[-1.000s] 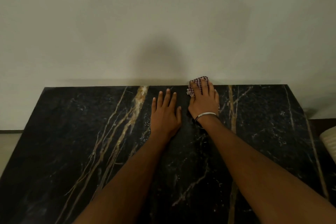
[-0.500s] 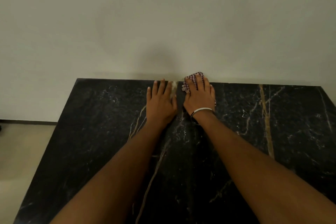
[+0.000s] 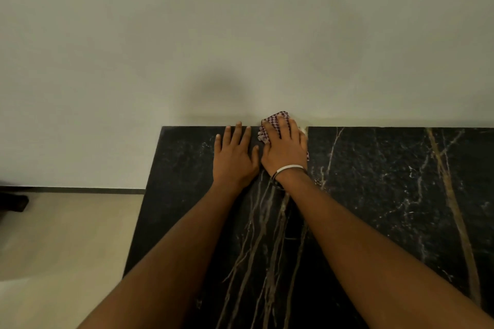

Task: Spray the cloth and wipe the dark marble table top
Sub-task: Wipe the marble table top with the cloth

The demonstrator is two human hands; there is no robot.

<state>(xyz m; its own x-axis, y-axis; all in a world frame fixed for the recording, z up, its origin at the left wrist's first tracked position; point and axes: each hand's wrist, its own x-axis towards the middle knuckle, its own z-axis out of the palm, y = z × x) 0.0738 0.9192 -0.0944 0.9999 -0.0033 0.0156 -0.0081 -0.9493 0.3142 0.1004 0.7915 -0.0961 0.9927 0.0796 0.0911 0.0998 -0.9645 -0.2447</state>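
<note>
- Head view: the small red-and-white checked cloth looks soft, light and limp; my judgement is that it will bunch and slide easily on polished stone, so it is best held flat under the palm with the fingers spread over its far edge.
- The right hand, with a pale bangle at the wrist, lies on top of the cloth with fingers nearly straight, pressing it down rather than gripping it.
- The cloth sits at the far edge of the dark veined marble table top, against the pale wall, crumpled, only its far and left edges showing.
- The left hand rests flat on the marble just beside the right, fingers straight and spread, holding nothing.
- The marble looks hard, smooth and probably slippery.
</note>
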